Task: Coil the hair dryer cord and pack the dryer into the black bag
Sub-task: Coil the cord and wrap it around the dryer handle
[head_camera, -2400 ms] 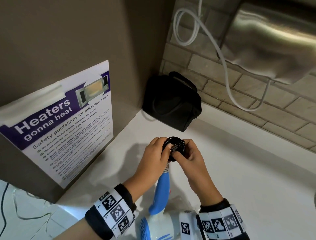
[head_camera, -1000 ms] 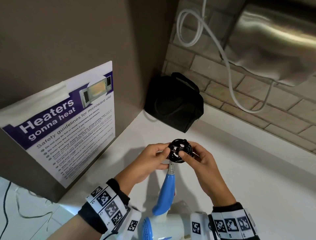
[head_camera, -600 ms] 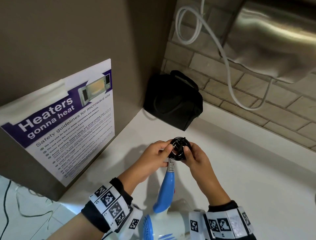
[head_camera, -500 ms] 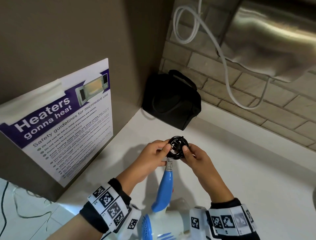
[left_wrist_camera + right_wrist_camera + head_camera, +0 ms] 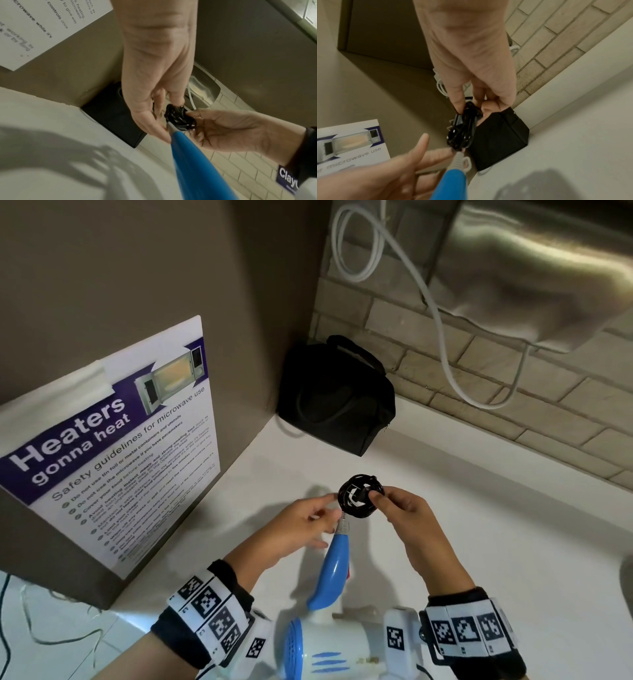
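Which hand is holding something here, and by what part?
The right hand pinches the coiled black cord by the coil's right-hand rim, thumb and fingers either side. The left hand, fingers relaxed, grips nothing.

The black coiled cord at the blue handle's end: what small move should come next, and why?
Probably the left hand, now open, takes the blue handle, since the right hand already pinches the black coiled cord and the black fabric bag waits behind.

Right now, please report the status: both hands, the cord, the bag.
Right hand pinches coiled cord. Left hand open, fingers beside coil. Hair dryer on counter. Black bag in corner, looks closed; path clear.
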{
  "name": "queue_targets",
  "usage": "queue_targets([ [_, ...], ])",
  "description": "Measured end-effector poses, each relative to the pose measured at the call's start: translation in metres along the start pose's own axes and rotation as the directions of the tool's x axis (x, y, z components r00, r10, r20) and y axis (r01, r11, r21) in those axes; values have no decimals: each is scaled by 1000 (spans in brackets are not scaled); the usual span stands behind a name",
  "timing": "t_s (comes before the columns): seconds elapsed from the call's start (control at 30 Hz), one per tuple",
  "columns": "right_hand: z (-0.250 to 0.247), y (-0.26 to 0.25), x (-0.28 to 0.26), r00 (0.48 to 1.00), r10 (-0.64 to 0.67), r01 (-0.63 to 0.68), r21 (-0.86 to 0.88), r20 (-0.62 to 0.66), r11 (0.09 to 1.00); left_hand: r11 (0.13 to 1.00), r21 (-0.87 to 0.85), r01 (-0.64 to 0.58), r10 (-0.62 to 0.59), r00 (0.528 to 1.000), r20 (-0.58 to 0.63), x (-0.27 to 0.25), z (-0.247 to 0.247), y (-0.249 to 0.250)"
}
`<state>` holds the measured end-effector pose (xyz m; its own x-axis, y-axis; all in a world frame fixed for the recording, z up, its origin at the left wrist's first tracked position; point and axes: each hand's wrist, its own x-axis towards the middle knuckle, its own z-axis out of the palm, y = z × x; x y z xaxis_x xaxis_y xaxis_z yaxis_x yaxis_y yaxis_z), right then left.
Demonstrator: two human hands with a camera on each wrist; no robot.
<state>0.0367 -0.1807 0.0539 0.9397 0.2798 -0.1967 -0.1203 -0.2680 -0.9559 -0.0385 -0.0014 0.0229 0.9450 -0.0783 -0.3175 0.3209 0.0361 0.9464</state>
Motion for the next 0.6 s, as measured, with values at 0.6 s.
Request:
queue_targets([
  [0.6,-46,66,25,913,353,-295,267,-203,917,927,254,276,-323,931,168,27,26,-32],
])
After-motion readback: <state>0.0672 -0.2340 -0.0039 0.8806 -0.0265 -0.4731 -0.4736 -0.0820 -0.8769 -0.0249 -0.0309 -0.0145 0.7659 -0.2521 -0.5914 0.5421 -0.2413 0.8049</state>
